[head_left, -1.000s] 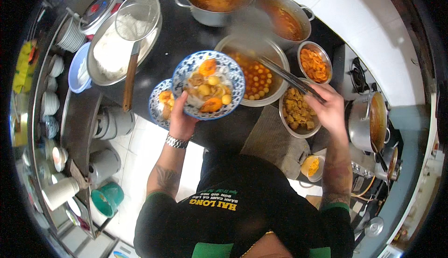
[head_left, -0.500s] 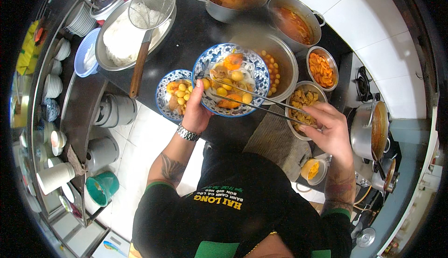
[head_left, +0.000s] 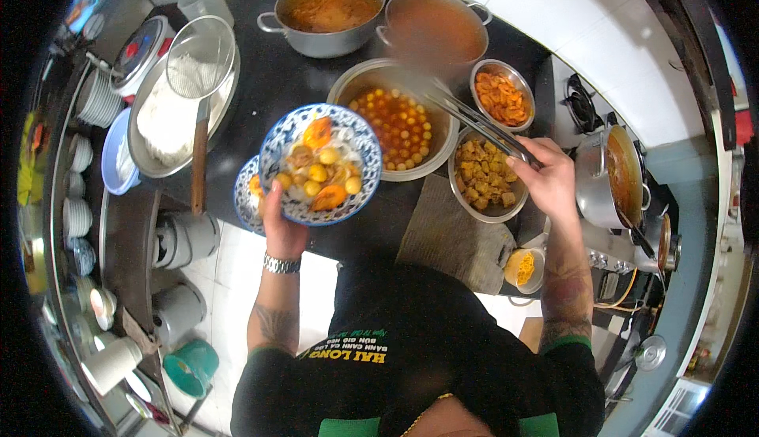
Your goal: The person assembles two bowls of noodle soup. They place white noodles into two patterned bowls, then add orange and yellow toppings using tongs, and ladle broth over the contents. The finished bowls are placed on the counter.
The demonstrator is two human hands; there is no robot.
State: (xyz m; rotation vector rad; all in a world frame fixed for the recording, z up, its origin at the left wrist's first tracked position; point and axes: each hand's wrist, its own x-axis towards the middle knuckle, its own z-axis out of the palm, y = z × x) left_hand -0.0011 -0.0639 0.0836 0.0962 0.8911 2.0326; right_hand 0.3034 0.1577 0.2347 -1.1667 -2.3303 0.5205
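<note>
Tongs (head_left: 474,123) have swung from over the patterned bowl (head_left: 320,164) to two o'clock, above the metal bowl of round pieces (head_left: 395,121). Right hand (head_left: 549,176) fingers are clamped on them; left hand (head_left: 283,227) fingers grip the patterned bowl above the black counter (head_left: 269,81).

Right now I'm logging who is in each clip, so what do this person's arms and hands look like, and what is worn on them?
Both forearms are bare and tattooed. The left hand has a silver metal watch band at the wrist; the right hand shows no ring or band. Short black sleeves end in green cuffs above the elbows. No gloves.
</note>
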